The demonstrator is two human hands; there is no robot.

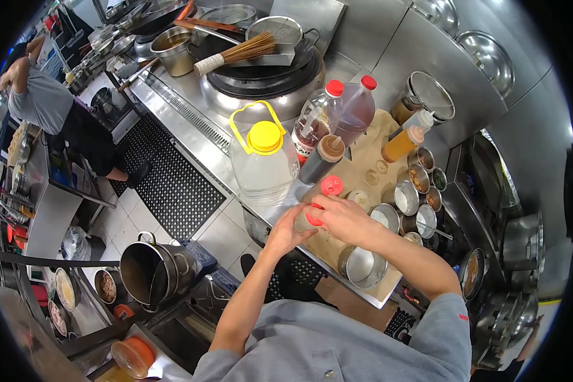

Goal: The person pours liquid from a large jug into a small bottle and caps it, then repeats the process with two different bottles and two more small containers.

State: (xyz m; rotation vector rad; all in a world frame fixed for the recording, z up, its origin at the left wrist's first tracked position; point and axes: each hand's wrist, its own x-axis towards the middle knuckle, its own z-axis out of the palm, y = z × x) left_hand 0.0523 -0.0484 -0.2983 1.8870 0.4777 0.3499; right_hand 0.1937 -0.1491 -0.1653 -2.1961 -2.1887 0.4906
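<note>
My left hand is wrapped round the body of a small shaker jar with a red lid. The fingers of my right hand are closed on that lid from above. Just behind stands a second red-lidded shaker, close to my right fingertips. A squeeze bottle of dark sauce is beyond it. To the left is a large clear jug with a yellow cap and handle. Two big red-capped bottles, one with a label and one of reddish liquid, stand farther back.
Metal bowls and small ingredient cups sit right of my hands. A wok with a brush lies beyond. A large pot is at lower left. Another person stands at far left, beside a floor mat.
</note>
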